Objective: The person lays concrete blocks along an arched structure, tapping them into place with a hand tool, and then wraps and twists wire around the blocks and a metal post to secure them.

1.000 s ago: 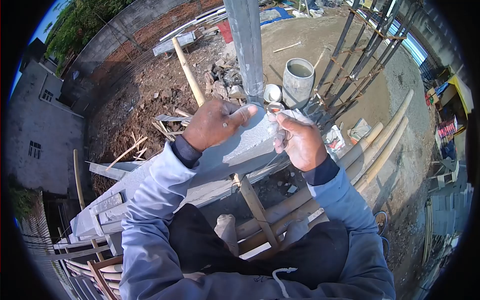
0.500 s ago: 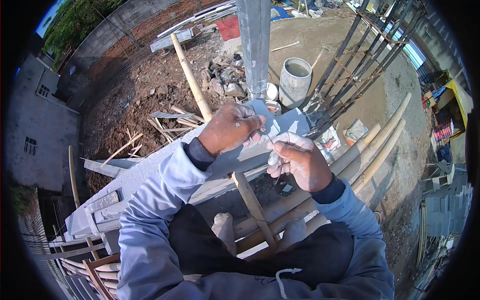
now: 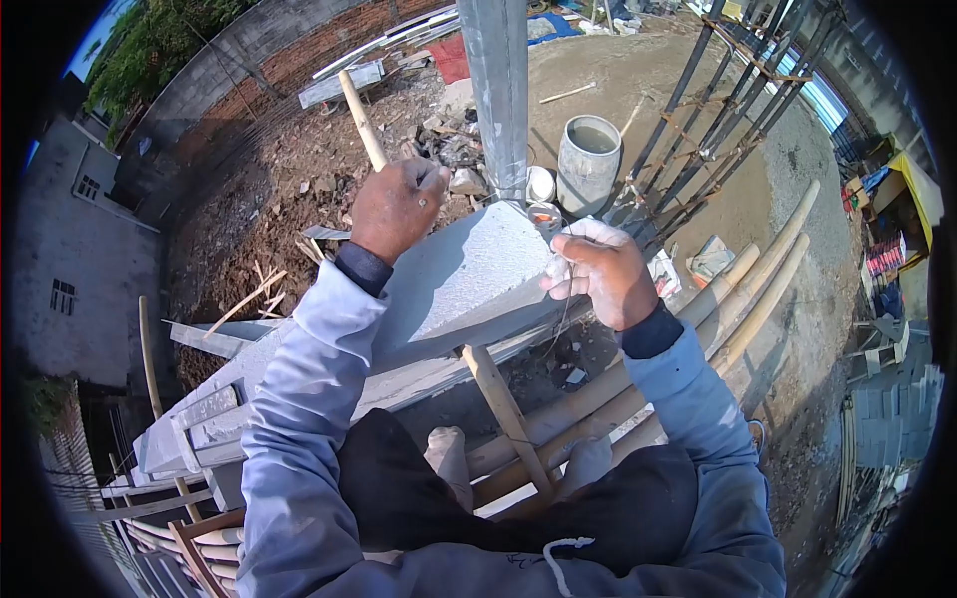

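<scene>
My left hand is closed in a fist above the far side of a light grey concrete ledge. Whatever it may hold is hidden by the fingers. To the right, beside the ledge's end, my right hand has thumb and fingers pinched together, their tips whitish with dust. From this pinch a thin, dark string or wire hangs down past the ledge's near edge. No line can be made out between the two hands.
A grey post rises behind the ledge. Steel rebar stands at the right, with a water-filled concrete cylinder nearby. Bamboo poles run below right, and a wooden prop stands between my legs. Rubble covers the ground at left.
My left hand has moved left and up, away from the right hand, uncovering the sunlit ledge. My right hand has shifted slightly up and still pinches the thin line.
</scene>
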Available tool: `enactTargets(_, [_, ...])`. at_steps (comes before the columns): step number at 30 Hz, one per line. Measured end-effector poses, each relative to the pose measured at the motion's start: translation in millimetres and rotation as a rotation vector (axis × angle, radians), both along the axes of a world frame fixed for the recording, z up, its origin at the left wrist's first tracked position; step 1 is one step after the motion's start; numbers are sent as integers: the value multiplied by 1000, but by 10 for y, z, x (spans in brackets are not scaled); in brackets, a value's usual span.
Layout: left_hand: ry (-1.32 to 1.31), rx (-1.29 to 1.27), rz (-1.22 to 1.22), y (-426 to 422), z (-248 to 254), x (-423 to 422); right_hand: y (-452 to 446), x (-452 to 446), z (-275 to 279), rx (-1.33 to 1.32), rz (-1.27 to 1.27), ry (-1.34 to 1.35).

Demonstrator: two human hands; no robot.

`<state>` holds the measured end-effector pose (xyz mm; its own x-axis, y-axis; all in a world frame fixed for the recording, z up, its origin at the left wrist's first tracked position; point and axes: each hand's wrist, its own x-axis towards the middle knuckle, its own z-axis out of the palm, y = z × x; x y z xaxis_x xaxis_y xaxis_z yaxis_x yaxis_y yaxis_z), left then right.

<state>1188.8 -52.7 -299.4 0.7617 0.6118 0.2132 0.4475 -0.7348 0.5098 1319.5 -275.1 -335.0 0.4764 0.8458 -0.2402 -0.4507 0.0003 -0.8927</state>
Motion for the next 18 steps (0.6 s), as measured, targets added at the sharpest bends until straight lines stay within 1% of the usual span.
enactTargets(2, [56, 50, -46, 64, -187, 39, 40, 14, -4, -10, 11, 20])
enactTargets(3, [122, 25, -36, 9, -166, 68, 60, 24, -20, -5, 12, 27])
enactTargets(6, [164, -67, -59, 56, -215, 152, 107, 16, -42, -4, -11, 43])
enactTargets(9, [267, -68, -97, 113, -201, 247, 149, -5, 18, -32, -61, 32])
enactTargets(14, [246, -215, -125, 56, -339, 359, 214, 40, 24, -64, -51, 15])
enactTargets(18, [258, -393, -119, 49, -267, 382, 189, -7, 27, -83, -52, 23])
